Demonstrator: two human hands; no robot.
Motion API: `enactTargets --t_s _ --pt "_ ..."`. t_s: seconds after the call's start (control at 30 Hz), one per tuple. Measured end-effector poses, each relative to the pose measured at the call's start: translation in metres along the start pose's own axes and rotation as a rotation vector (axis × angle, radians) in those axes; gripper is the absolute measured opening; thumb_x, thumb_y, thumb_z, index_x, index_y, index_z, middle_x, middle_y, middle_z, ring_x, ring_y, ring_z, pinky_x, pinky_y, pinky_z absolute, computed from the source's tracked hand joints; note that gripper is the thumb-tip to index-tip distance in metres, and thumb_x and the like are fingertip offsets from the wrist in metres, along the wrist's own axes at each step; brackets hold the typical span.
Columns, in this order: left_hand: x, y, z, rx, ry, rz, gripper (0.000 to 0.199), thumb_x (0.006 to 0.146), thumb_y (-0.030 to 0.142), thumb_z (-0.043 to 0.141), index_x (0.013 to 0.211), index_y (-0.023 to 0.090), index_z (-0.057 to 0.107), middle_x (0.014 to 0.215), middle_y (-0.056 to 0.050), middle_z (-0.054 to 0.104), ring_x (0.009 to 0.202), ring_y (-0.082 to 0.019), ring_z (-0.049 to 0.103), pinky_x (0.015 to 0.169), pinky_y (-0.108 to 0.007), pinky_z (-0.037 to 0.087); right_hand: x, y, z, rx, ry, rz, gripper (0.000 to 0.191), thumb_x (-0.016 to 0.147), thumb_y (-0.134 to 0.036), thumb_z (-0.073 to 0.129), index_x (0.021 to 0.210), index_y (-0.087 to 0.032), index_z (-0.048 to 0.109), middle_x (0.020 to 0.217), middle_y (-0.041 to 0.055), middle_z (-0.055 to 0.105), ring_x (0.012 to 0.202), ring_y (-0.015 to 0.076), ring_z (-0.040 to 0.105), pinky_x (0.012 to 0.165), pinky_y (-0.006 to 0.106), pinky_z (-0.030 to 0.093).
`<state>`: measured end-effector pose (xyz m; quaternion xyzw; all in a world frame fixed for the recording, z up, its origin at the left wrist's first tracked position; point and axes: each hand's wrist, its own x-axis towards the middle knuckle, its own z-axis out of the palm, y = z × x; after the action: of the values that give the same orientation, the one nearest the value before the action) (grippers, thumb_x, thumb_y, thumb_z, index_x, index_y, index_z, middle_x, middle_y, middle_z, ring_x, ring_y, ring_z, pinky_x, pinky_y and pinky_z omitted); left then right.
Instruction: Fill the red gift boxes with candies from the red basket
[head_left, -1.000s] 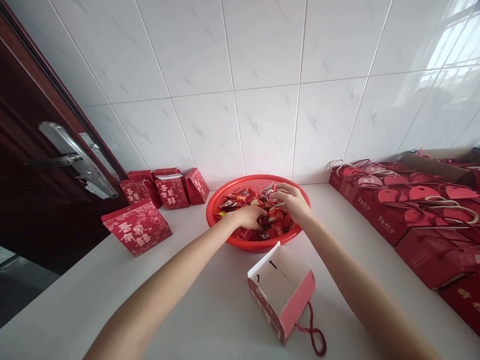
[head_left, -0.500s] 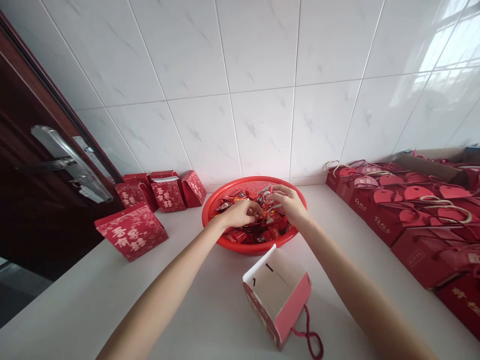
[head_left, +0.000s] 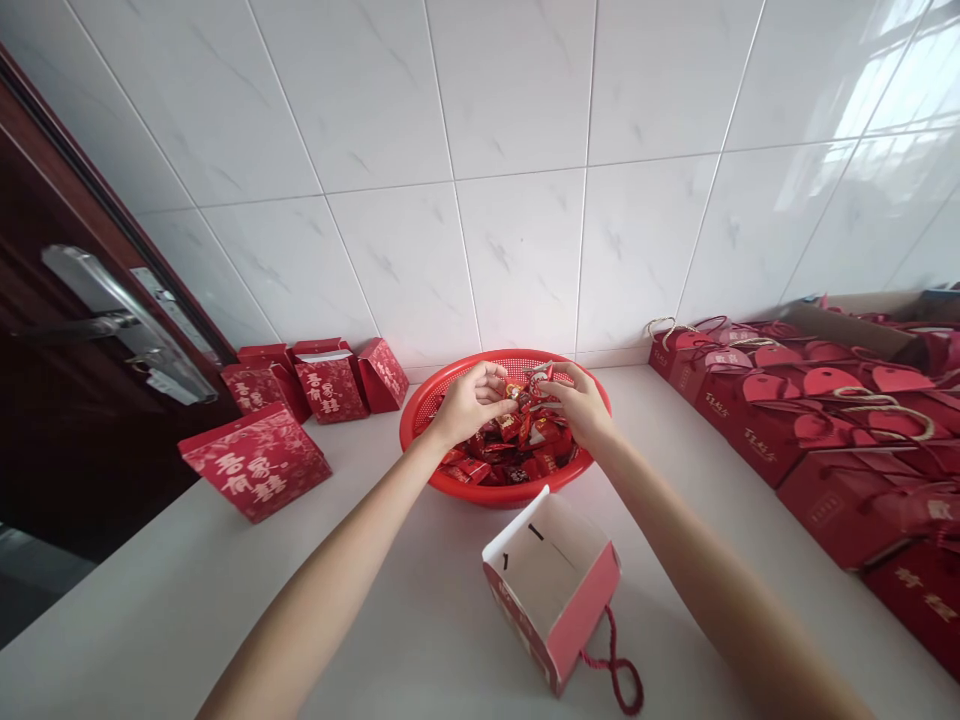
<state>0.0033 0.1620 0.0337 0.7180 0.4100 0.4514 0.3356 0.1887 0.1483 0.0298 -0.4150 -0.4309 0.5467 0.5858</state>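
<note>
Your left hand (head_left: 469, 402) has lifted from the sweets (head_left: 516, 448) in the red basket (head_left: 495, 495); its fingers are half curled, and I cannot tell if they grip one. Your right hand (head_left: 583, 405), over the basket too, has its fingers bent around some wrappers (head_left: 541, 380). Nearer you, the box (head_left: 551, 580) stands open.

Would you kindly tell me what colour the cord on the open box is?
The cord is dark red, seen best in the head view.
</note>
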Motion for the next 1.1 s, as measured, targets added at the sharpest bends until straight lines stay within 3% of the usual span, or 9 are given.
enactTargets --t_s 0.1,0.23,0.4,0.63,0.87,1.1 --pt "-0.002 0.004 0.001 -0.005 -0.029 0.011 0.042 0.068 0.033 0.08 0.1 0.019 0.058 0.088 -0.002 0.067 0.068 -0.013 0.065 0.066 -0.026 0.056 -0.001 -0.001 0.001 -0.018 -0.065 0.025 0.029 0.064 -0.023 0.074 0.089 -0.022 0.06 0.08 -0.0017 0.067 0.074 0.0163 0.067 0.068 0.029 0.056" --pt "-0.002 0.002 0.002 -0.017 -0.056 0.049 0.038 0.067 0.032 0.08 0.098 0.016 0.065 0.09 -0.005 0.072 0.079 -0.017 0.069 0.076 -0.031 0.058 -0.003 -0.002 0.001 -0.035 -0.119 0.024 0.027 0.066 -0.028 0.078 0.084 -0.021 0.059 0.08 -0.0004 0.067 0.075 0.0162 0.066 0.066 0.029 0.056" --pt "-0.003 0.0 0.002 -0.038 -0.093 0.049 0.043 0.069 0.03 0.077 0.108 0.015 0.071 0.101 -0.009 0.076 0.088 -0.021 0.071 0.083 -0.037 0.06 -0.003 0.0 0.0 -0.021 -0.203 -0.003 0.038 0.061 -0.036 0.085 0.083 -0.021 0.058 0.079 -0.0001 0.068 0.07 0.0159 0.066 0.061 0.028 0.055" --pt "-0.005 0.009 -0.001 -0.109 0.035 0.052 0.051 0.067 0.031 0.082 0.113 0.015 0.071 0.11 -0.011 0.076 0.104 -0.026 0.07 0.087 -0.037 0.06 -0.003 0.0 -0.001 0.036 -0.224 -0.014 0.038 0.062 -0.043 0.085 0.076 -0.021 0.057 0.08 -0.0007 0.062 0.079 0.0163 0.064 0.069 0.03 0.06" --pt "-0.004 0.011 -0.003 -0.249 0.142 0.0 0.055 0.063 0.041 0.086 0.109 0.014 0.073 0.098 -0.01 0.079 0.093 -0.025 0.073 0.083 -0.037 0.061 -0.002 -0.001 0.0 0.139 -0.318 -0.026 0.035 0.066 -0.043 0.085 0.08 -0.021 0.061 0.089 0.0005 0.065 0.084 0.0173 0.066 0.077 0.035 0.061" --pt "-0.003 0.012 -0.003 -0.268 0.158 0.017 0.047 0.061 0.044 0.087 0.097 0.015 0.076 0.093 -0.009 0.079 0.091 -0.025 0.073 0.083 -0.037 0.06 -0.004 -0.002 0.0 0.136 -0.33 -0.024 0.037 0.065 -0.044 0.085 0.081 -0.022 0.061 0.088 -0.0003 0.065 0.086 0.0176 0.066 0.077 0.034 0.06"
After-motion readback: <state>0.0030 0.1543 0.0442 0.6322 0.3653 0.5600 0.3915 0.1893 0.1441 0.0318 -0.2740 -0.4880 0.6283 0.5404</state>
